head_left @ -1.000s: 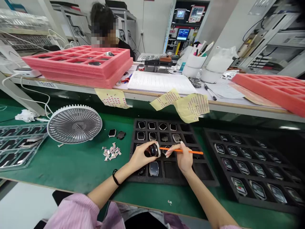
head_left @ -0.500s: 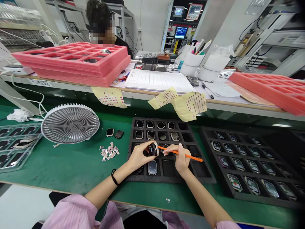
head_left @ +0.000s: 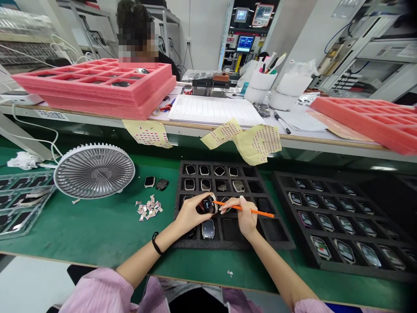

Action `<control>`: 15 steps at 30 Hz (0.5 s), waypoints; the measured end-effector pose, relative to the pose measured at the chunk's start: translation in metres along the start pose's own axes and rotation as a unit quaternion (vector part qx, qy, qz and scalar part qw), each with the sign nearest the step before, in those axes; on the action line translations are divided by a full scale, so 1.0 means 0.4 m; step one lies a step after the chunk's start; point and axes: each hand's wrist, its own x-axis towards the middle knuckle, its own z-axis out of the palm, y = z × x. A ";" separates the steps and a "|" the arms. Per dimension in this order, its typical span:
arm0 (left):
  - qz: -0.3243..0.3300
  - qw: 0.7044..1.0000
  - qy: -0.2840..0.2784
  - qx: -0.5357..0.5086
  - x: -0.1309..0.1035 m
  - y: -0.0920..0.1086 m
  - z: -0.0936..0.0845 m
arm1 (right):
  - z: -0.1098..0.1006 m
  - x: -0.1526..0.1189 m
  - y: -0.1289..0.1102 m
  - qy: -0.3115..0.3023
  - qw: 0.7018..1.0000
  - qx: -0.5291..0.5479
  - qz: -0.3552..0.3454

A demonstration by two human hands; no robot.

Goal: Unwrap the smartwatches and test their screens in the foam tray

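Between the thumb and fingers of my left hand [head_left: 189,214] is a smartwatch case [head_left: 208,204], tilted, with its dark face partly covered by the fingers. My right hand [head_left: 246,217] pinches a thin orange stick [head_left: 260,212], its tip reaching the edge of the watch case. Both hands are above a black foam tray [head_left: 234,247] whose compartments hold several watch cases. One watch with a bluish screen [head_left: 208,229] lies in the compartment just below my left hand.
A grey fan [head_left: 97,171] stands at left, near a clear plastic tray [head_left: 24,208]. Two watch parts [head_left: 155,182] and a pile of small pieces [head_left: 149,208] lie beside the foam. Another black tray [head_left: 325,261] is at right. Pink foam trays [head_left: 97,93] sit on the shelf; a person is behind.
The orange stick has shifted slightly left and flattened its angle, its tip moving further over the watch case's edge. My left hand keeps hold of the watch case.
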 end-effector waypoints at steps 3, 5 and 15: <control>0.001 1.000 -0.001 0.002 -0.002 -0.007 0.004 | 0.003 -0.003 0.003 0.001 1.000 -0.009 -0.009; 0.000 1.000 -0.001 0.006 -0.002 -0.013 0.007 | 0.005 -0.004 0.006 -0.001 1.000 -0.015 -0.016; 0.084 0.995 0.011 0.047 0.008 0.028 0.012 | -0.036 0.031 -0.025 0.147 0.988 0.040 -0.019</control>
